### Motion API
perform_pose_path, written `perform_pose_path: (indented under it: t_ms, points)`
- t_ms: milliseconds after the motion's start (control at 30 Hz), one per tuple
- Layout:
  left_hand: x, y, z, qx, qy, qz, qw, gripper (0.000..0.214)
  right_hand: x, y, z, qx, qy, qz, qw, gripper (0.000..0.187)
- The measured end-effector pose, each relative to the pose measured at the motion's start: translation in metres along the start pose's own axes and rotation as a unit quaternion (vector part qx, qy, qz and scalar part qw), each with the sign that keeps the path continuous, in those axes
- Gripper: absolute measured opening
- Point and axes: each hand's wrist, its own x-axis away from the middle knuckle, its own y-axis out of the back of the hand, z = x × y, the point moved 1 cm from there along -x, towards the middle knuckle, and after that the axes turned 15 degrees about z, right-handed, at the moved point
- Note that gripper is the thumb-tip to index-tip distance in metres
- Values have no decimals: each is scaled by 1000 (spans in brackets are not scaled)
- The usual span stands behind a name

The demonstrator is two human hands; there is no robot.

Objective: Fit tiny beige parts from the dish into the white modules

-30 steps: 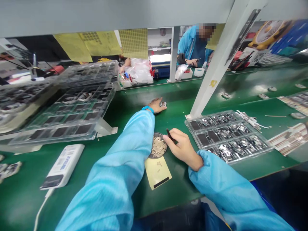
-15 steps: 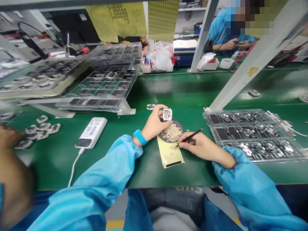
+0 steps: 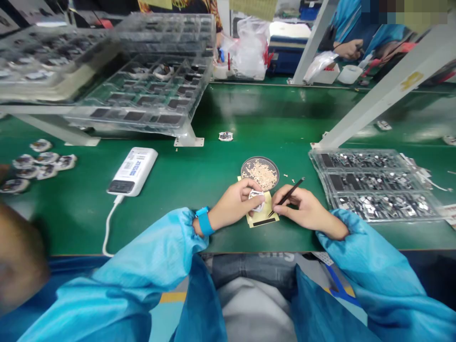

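Observation:
My left hand [image 3: 235, 203] is closed round a small clear square part [image 3: 257, 198] and holds it over a yellow sheet [image 3: 262, 216] near the table's front edge. My right hand [image 3: 302, 209] pinches dark tweezers [image 3: 288, 196], whose tip points down at the sheet beside the part. Just behind both hands stands a round dish [image 3: 260, 171] filled with tiny pale pieces.
A white power bank [image 3: 133, 171] with a cable lies at the left. Clear trays [image 3: 374, 183] of small metal parts sit at the right, stacked trays [image 3: 142, 102] on a stand at the back left. One loose part [image 3: 225, 136] lies mid-table. A co-worker's hand [image 3: 347, 47] shows at the far bench.
My left hand reached out to a small part on the table, lifted it and brought it back to the yellow sheet. My right hand followed with the tweezers. The view tilted down.

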Motion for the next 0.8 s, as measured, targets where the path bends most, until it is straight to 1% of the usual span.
perform_pose_path:
  t_ms: [100, 167, 267, 300, 367, 467, 533, 600, 667, 733, 800]
  points:
    - [1, 3, 0, -40, 5, -12, 999, 24, -2, -11, 3, -9, 43, 4, 999, 16]
    - [4, 6, -2, -128, 1, -23, 991, 18, -5, -20, 3, 6, 60, 10, 998, 14]
    - [8, 11, -7, -285, 1, -12, 958, 12, -8, -28, 2, 42, 48, 6, 998, 13]
    - [9, 11, -8, -319, 2, -6, 948, 12, -9, -29, 1, 49, 43, 4, 998, 13]
    - [10, 12, -10, -351, 1, 1, 936, 12, -10, -30, 0, 52, 38, 3, 998, 13]
    - [10, 12, -11, -361, -1, 7, 933, 12, -10, -30, 0, 63, 37, 3, 997, 12]
    - [10, 12, -10, -350, 0, 10, 937, 12, -9, -29, 1, 60, 33, 7, 998, 11]
    - [10, 13, -8, -324, 2, 9, 946, 12, -9, -28, 3, 19, 24, 13, 999, 12]
    - [9, 14, -6, -289, 6, 8, 957, 12, -8, -24, 6, -57, 29, 6, 998, 15]
    - [9, 15, -3, -251, 10, 10, 968, 13, -8, -19, 9, -107, 54, -43, 992, 17]
    - [8, 16, -1, -213, 11, 13, 977, 14, -8, -15, 10, -81, 80, -121, 986, 16]
